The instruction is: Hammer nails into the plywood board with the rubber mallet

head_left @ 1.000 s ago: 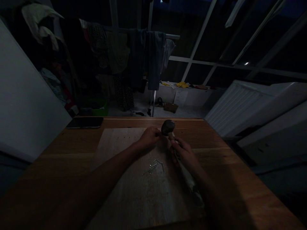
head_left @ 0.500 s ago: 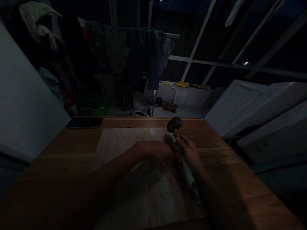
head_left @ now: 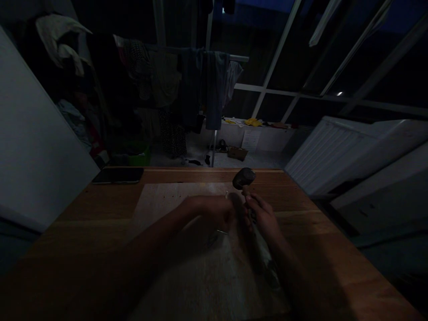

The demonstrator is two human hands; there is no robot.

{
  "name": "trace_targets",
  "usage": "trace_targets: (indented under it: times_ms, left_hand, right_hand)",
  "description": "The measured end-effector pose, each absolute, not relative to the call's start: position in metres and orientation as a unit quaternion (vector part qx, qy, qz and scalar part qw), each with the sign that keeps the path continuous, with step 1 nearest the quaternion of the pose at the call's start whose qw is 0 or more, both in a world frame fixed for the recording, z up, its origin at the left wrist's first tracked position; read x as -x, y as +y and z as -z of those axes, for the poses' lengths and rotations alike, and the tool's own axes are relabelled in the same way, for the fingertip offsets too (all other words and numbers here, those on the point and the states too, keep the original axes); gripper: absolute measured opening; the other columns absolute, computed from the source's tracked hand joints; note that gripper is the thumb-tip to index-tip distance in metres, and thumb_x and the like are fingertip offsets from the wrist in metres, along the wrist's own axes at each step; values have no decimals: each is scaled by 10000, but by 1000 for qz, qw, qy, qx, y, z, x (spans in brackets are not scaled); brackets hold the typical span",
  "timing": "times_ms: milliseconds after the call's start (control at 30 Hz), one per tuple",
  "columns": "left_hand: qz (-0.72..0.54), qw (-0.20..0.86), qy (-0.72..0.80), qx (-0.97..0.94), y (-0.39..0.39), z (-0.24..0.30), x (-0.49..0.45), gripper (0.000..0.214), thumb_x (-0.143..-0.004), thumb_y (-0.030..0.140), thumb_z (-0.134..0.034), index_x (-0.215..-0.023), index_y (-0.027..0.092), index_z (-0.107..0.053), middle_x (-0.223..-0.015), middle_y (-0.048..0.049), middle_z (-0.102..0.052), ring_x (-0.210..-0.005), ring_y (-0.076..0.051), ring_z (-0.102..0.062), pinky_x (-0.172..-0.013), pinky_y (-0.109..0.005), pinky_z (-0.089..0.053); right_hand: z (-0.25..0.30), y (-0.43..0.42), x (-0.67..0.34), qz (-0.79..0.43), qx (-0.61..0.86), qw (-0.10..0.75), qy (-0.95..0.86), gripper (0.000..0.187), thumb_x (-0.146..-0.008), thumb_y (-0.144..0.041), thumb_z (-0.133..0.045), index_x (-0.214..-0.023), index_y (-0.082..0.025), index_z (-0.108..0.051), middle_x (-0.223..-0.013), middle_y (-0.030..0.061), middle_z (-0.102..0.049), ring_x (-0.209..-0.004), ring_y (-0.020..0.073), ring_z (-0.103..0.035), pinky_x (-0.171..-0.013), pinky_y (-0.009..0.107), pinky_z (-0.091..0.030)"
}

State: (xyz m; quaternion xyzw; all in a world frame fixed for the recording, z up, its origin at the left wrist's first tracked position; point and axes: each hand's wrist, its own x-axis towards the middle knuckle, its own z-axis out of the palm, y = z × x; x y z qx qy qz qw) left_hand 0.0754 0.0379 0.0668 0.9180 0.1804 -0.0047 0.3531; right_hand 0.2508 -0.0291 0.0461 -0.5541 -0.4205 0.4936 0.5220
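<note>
My right hand (head_left: 263, 216) is closed around the wooden handle of a mallet (head_left: 244, 178), its dark head tilted up beyond my fingers. To its left, my left hand (head_left: 222, 213) is curled, fingers pointing down over a pale wooden board (head_left: 200, 285); what its fingertips hold, if anything, is hidden. Just below that hand lies a thin shiny piece like a nail (head_left: 222, 231), with a dim cluster of small things beside it. A tiny upright nail-like piece (head_left: 226, 195) stands beyond my knuckles. Under my right wrist lies a pale long object (head_left: 267, 258), too dark to name.
The board rests on a wooden table (head_left: 76, 240). A dark phone (head_left: 118, 175) lies at the far left edge. Small dots line the board's far side. Behind are hanging clothes (head_left: 214, 89), a green bin (head_left: 140, 156) and, to the right, a white ribbed panel (head_left: 331, 147).
My left hand has drawn a little left, away from the mallet handle, uncovering the thin shiny piece. My right hand keeps its grip on the mallet. The view has tipped slightly upward.
</note>
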Motion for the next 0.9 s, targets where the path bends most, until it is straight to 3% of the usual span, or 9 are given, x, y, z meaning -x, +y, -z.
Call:
trace_targets:
  times_ms: [100,167,233,333,500,667,900]
  left_hand:
    - [-1,394,211,-895,55,-65,-61,128,-681,60,-724,-704,185,-722,-660,36,-680,-601,-136,-617,-561,-229,-420]
    - [-31,452,220,-864,65,-62,-53,203,-696,70,-710,-851,194,-749,-698,36,-694,-628,-134,-637,-577,-217,-444]
    - [-117,491,254,-825,74,-55,-46,300,-722,95,-707,-996,211,-747,-724,27,-698,-633,-130,-639,-591,-218,-465]
    - [-264,484,326,-768,84,-37,-40,275,-837,169,-637,-1097,219,-712,-817,-20,-709,-670,-126,-637,-620,-232,-483]
    - [-353,443,363,-739,91,-10,-40,182,-808,174,-650,-988,172,-680,-802,-16,-694,-678,-125,-626,-626,-226,-469]
    - [-334,381,353,-786,89,-8,-42,130,-777,166,-666,-887,142,-731,-824,-20,-728,-710,-124,-630,-676,-223,-472]
    - [-304,373,352,-803,90,-10,-40,113,-769,160,-678,-842,133,-760,-780,-20,-720,-698,-130,-620,-697,-235,-476]
  right_hand:
    - [-47,-29,-250,-495,560,519,-414,508,-668,-618,-755,-947,-223,-600,-540,-93,-532,-324,107,-464,-270,226,-366]
    - [-48,-30,-249,-496,561,520,-410,529,-655,-615,-758,-967,-218,-602,-536,-94,-535,-326,109,-466,-262,221,-357]
    - [-49,-31,-248,-498,558,523,-410,541,-641,-618,-759,-964,-216,-596,-533,-96,-537,-324,105,-460,-257,217,-357]
    - [-51,-32,-245,-502,556,524,-406,528,-634,-614,-755,-941,-223,-574,-543,-98,-544,-321,101,-456,-252,218,-363]
    - [-49,-33,-242,-512,556,518,-400,477,-639,-535,-747,-954,-221,-576,-530,-99,-555,-312,103,-463,-253,209,-344]
    - [-49,-34,-240,-517,548,522,-400,458,-635,-480,-737,-978,-209,-601,-514,-99,-569,-302,106,-465,-263,218,-354]
    - [-51,-35,-239,-517,541,521,-410,488,-612,-487,-764,-977,-198,-617,-532,-88,-593,-304,114,-464,-264,236,-353]
